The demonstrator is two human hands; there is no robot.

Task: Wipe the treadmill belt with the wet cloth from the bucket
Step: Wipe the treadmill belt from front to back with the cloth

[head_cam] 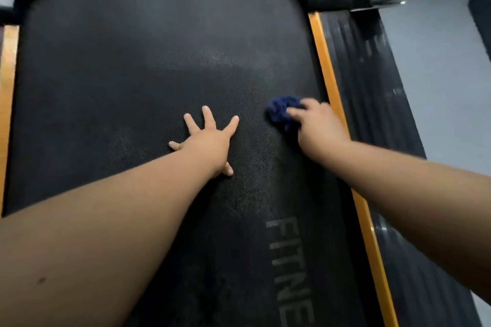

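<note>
Blue crumpled cloth (279,112) clutched by right grip (318,126); left grip (210,138) spread on belt (127,74).

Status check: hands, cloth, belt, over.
Left hand flat on belt, fingers spread. Right hand holds blue cloth on belt, near orange right rail. No obstacle seen.

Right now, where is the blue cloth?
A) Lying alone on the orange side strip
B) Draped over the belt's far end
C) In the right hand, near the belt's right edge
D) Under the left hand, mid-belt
C: the right hand holds the cloth against the belt close to its right edge, while the left hand lies flat with nothing in it.
</note>
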